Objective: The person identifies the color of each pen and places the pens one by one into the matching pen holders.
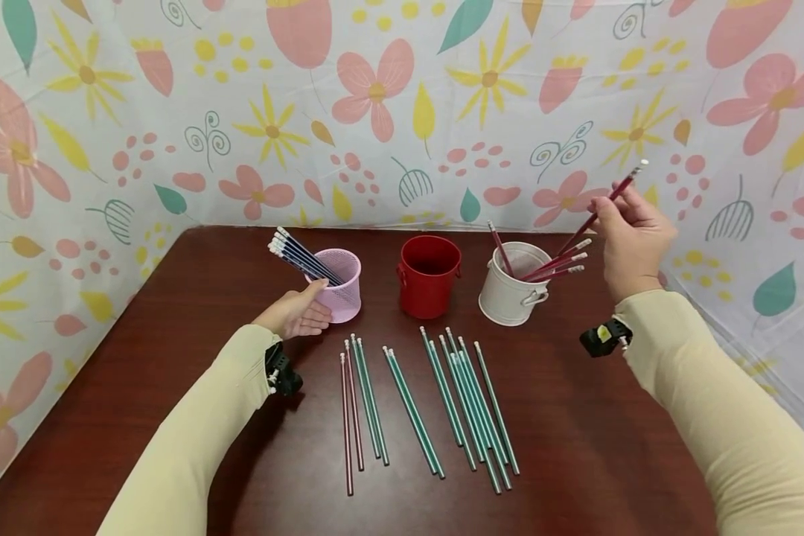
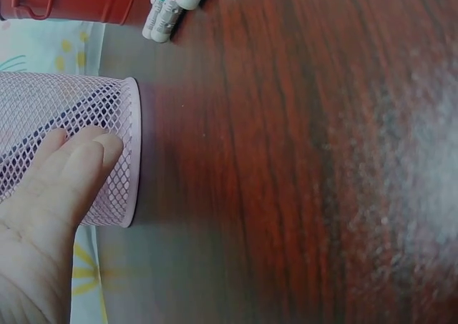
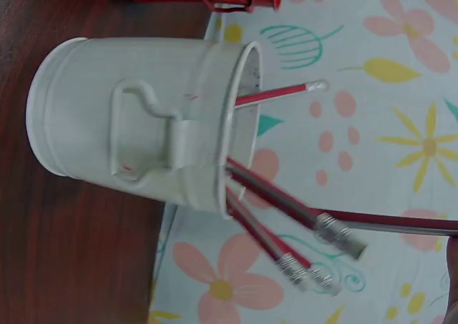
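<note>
My right hand (image 1: 636, 238) pinches a dark red pencil (image 1: 588, 223), eraser end up, its lower end reaching into the white bucket (image 1: 505, 301). Several more red pencils (image 3: 286, 199) lean in that bucket with their erasers over the rim. At the left, my left hand (image 1: 301, 309) rests its straight fingers against the side of the pink mesh cup (image 1: 343, 298); the fingertips (image 2: 86, 156) lie flat on the mesh. Dark blue pencils (image 1: 308, 257) stand tilted left in this cup, white erasers up.
A red bucket (image 1: 425, 294) stands between the cup and the white bucket. In front, several green pencils (image 1: 412, 413) and two red pencils (image 1: 347, 432) lie on the dark wooden table (image 1: 596, 447). Behind rises a flowered cloth (image 1: 375, 149).
</note>
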The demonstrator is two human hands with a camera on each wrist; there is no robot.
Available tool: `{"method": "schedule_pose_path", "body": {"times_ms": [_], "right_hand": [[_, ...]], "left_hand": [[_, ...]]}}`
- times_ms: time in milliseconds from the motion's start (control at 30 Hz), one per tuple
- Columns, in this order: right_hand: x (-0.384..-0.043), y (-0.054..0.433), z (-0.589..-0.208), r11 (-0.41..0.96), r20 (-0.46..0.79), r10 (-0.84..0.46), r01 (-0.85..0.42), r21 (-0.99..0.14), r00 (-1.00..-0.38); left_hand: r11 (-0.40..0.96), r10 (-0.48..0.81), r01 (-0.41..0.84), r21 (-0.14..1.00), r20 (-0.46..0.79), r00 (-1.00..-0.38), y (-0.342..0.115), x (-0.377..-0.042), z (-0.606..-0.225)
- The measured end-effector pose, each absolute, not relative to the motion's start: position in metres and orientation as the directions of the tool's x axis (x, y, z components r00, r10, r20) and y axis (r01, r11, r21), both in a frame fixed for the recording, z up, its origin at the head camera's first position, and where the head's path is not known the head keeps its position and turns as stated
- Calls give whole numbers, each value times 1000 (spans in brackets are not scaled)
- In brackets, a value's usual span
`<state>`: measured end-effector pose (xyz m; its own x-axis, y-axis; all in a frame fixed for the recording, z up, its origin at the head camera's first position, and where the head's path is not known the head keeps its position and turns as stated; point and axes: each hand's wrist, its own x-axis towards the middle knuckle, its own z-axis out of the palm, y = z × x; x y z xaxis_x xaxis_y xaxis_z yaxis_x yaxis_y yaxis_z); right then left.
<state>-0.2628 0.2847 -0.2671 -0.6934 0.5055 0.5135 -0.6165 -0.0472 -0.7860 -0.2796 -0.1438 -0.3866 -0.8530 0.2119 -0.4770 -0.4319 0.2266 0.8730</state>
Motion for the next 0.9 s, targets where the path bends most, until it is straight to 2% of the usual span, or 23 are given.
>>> {"method": "schedule_pose_path", "body": {"times_ms": [333, 533, 667, 900], "right_hand": [[-268, 288, -298, -7, 503, 607, -637, -771, -615], [-269, 287, -315, 3, 421, 691, -580, -815, -588], [-269, 285, -329, -35, 342, 740, -541, -840, -579], [-269, 279, -344, -191, 212, 798, -570, -799, -565]], "left_hand": [[231, 203, -443, 866, -488, -849, -143, -278, -386], [220, 193, -455, 863, -496, -846, -142, -278, -386], [221, 198, -454, 863, -495, -846, -143, -278, -387], [210, 192, -457, 864, -495, -848, -143, -279, -385]]}}
